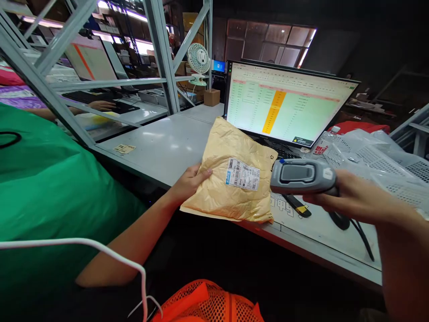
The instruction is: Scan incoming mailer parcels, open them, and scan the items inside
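Note:
My left hand grips the left edge of a tan padded mailer, its thumb lying over the front. The mailer is tilted up at the table's front edge, and its white shipping label with a barcode faces me. In my right hand is a grey handheld barcode scanner. Its head points left, close to the mailer's right edge and the label. Behind the mailer stands a monitor showing a spreadsheet with an orange column; a keyboard is partly hidden below it.
On the table lie a black and yellow box cutter and a black mouse. White perforated baskets and a plastic bottle are at right. A green sack bulges at left. Another person's hand rests beyond the metal frame.

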Demonstrator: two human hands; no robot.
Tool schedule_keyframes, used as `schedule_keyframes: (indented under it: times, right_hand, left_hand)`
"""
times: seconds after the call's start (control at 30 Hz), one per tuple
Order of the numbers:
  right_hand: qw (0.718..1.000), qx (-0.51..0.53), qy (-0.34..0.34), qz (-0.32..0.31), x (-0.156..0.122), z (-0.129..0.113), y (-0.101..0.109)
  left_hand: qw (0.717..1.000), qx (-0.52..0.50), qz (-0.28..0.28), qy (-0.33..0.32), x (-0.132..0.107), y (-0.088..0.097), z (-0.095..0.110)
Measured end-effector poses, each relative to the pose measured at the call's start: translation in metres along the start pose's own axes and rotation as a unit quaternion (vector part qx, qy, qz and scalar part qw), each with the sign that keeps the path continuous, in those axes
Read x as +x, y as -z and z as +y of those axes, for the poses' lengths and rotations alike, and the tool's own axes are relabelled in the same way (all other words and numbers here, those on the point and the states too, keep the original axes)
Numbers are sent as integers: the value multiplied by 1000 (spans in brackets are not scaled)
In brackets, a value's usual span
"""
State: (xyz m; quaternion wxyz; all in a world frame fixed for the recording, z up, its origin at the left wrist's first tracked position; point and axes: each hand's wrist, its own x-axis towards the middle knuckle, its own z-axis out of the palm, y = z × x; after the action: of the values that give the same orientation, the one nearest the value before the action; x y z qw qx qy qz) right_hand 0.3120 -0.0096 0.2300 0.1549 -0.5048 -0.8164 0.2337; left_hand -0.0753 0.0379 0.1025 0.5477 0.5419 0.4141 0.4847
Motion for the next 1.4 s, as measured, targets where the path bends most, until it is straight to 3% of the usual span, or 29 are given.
schedule_keyframes:
  times: [0.1, 0.17, 0.23, 0.3, 0.37, 0.4, 0.43, 0.47, 0.53, 0.6, 0.67, 0.73, 0.83, 0.9, 1.07, 1.2, 1.4]
  right_hand:
    - [1000, -14, -21, -5, 17, 13, -12]
    - [999, -15, -42, 22, 25, 39, -23]
    - [993, -50, -98, 47, 31, 78, -35]
    - [970, -118, -200, 72, 37, 123, -48]
    - [941, -177, -276, 87, 41, 162, -62]
    - [927, -195, -308, 92, 44, 176, -69]
    - [914, -206, -336, 98, 47, 187, -76]
    - [901, -214, -362, 104, 50, 194, -83]
    - [881, -222, -400, 117, 56, 197, -93]
    - [870, -224, -420, 124, 61, 192, -96]
    - [865, -217, -432, 132, 67, 184, -91]
    - [862, -202, -427, 185, 76, 174, -78]
    - [865, -181, -373, 283, 105, 160, -60]
    - [878, -167, -328, 306, 136, 154, -58]
    - [903, -140, -298, 277, 206, 160, -103]
    - [909, -127, -305, 254, 220, 177, -135]
    - [912, -119, -324, 222, 222, 198, -139]
  left_hand:
    - [999, 6, -18, 32, 4, 15, -17]
    - [997, 43, -33, 61, 11, 35, -31]
    - [979, 182, -39, 83, 18, 59, -39]
    - [916, 392, 22, 84, 22, 76, -38]
    - [834, 534, 125, 63, 18, 77, -29]
    - [814, 557, 156, 42, 13, 70, -23]
    - [815, 559, 155, 13, 8, 58, -19]
    - [827, 550, 117, -22, 3, 43, -18]
    - [834, 543, -24, -95, -5, 5, -24]
    - [795, 580, -137, -115, -6, -32, -44]
    - [750, 632, -162, -111, -2, -59, -71]
    - [723, 665, -140, -122, 3, -71, -96]
    - [715, 674, -109, -153, 6, -70, -118]
    - [719, 666, -96, -174, 6, -65, -122]
    - [715, 669, -89, -184, 4, -63, -119]
    - [711, 679, -103, -152, 4, -67, -113]
    - [710, 679, -103, -155, 4, -65, -117]
